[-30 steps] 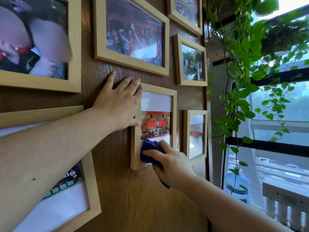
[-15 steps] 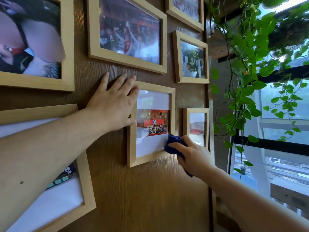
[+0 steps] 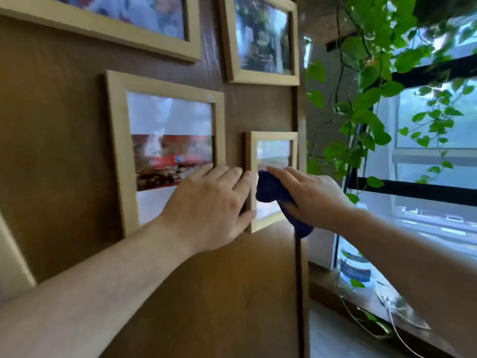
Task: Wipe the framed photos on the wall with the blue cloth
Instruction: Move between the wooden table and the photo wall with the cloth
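Several light wooden framed photos hang on a brown wood wall. My right hand (image 3: 313,196) presses the dark blue cloth (image 3: 273,192) against the glass of the small frame (image 3: 271,148) at the wall's right edge. My left hand (image 3: 211,205) lies flat, fingers spread, over the lower right corner of the middle frame (image 3: 165,151), its fingertips and thumb touching the small frame's left border. A tail of the cloth hangs below my right palm. Two more frames, a wide one (image 3: 144,34) and an upright one (image 3: 263,40), hang above.
Trailing green vines (image 3: 371,104) hang close to the right of the wall's edge, in front of a window with dark bars (image 3: 418,188). A water bottle (image 3: 355,267) and cables lie on the sill below. Another frame's corner (image 3: 13,259) shows at far left.
My right hand carried the cloth from the middle frame's lower edge onto the small right frame. My left hand slid from the middle frame's top left corner down to its lower right. The view shifted closer and rightward.
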`<state>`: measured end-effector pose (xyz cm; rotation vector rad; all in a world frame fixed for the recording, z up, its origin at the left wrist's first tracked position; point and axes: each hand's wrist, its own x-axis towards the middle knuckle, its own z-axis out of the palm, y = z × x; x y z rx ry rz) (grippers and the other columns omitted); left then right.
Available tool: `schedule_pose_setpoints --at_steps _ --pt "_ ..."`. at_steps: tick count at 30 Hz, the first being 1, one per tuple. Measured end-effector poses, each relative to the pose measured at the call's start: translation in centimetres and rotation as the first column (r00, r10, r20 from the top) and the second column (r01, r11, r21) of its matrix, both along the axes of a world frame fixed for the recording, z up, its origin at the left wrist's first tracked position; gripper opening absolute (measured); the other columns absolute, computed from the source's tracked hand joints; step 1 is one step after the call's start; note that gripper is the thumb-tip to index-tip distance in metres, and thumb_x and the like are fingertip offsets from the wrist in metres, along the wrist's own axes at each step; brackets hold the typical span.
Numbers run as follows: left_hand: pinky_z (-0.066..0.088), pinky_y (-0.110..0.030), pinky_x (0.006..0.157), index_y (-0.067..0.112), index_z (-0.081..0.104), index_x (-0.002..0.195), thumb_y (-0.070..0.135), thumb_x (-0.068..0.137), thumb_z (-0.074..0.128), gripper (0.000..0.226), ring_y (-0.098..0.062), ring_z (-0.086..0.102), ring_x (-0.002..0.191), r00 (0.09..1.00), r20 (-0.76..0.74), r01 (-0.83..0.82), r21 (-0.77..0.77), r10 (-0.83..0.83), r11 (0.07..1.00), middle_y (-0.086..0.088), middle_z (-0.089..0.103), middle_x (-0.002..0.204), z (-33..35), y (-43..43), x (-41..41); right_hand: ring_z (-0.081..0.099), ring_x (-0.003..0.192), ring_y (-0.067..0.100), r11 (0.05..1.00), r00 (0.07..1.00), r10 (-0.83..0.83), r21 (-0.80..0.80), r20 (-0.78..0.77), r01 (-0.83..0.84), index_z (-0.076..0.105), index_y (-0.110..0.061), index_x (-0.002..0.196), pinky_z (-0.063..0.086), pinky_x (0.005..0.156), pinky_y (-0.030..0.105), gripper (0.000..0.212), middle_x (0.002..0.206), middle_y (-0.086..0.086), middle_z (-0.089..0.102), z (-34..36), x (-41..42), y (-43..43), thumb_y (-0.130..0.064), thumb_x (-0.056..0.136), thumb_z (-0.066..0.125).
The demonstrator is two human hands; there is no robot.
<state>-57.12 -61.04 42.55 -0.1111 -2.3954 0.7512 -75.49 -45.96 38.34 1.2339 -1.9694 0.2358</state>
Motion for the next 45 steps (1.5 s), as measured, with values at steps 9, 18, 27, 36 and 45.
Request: schedule_pose_setpoints --at_steps 9,18,27,36,45 --pt "0.057 -0.037 0.068 0.014 0.06 0.116 0.049 0.087 0.048 0.047 -0.022 0.066 0.087 0.96 0.198 0.175 0.142 -0.201 0.974 -0.005 0.071 0.101 -6.6 3.5 -5.5 0.062 0.086 0.03 0.961 0.96 -0.264 0.11 0.097 0.254 0.03 -0.025 0.143 0.042 0.058 0.033 0.058 0.124 0.001 0.056 -4.5 1.2 10.8 -0.034 0.091 0.051" --pt "0.05 -0.035 0.054 0.013 0.065 0.102 0.049 0.077 0.062 0.044 -0.027 0.066 0.07 0.841 0.301 0.403 0.207 -0.45 0.891 -0.005 0.07 0.083 -12.5 9.6 -4.6 0.062 0.082 0.033 0.815 0.788 -0.577 0.209 0.214 0.54 0.036 -0.021 0.141 0.05 0.056 0.038 0.061 0.116 0.004 0.058 -10.6 12.9 19.0 -0.029 0.083 0.058" --pt "0.052 -0.038 0.057 0.011 0.063 0.103 0.05 0.079 0.056 0.046 -0.03 0.066 0.078 0.512 0.339 0.738 0.295 -0.789 0.606 -0.007 0.069 0.09 -18.1 20.8 2.0 0.064 0.087 0.031 0.55 0.47 -0.826 0.265 0.311 0.792 0.041 -0.021 0.139 0.051 0.059 0.04 0.058 0.117 0.003 0.06 -15.2 30.3 27.1 -0.031 0.084 0.055" --pt "0.05 -0.041 0.088 0.005 0.054 0.126 0.049 0.084 0.05 0.061 -0.03 0.059 0.109 0.089 0.356 0.912 0.346 -0.93 0.22 -0.011 0.062 0.124 -22.2 35.1 12.9 0.066 0.088 0.027 0.245 0.154 -0.894 0.171 0.421 0.954 0.047 -0.021 0.136 0.054 0.06 0.036 0.06 0.12 -0.002 0.061 -21.7 49.0 36.6 -0.029 0.078 0.061" --pt "0.046 -0.042 0.095 0.007 0.045 0.134 0.05 0.085 0.049 0.065 -0.03 0.053 0.116 -0.178 0.46 0.92 0.391 -0.87 0.019 -0.011 0.057 0.131 -29.1 47.6 27.9 0.063 0.101 0.025 -0.089 -0.176 -0.739 0.164 0.65 0.982 0.047 -0.025 0.136 0.053 0.072 0.039 0.063 0.123 -0.002 0.06 -31.3 69.3 43.8 -0.023 0.075 0.064"
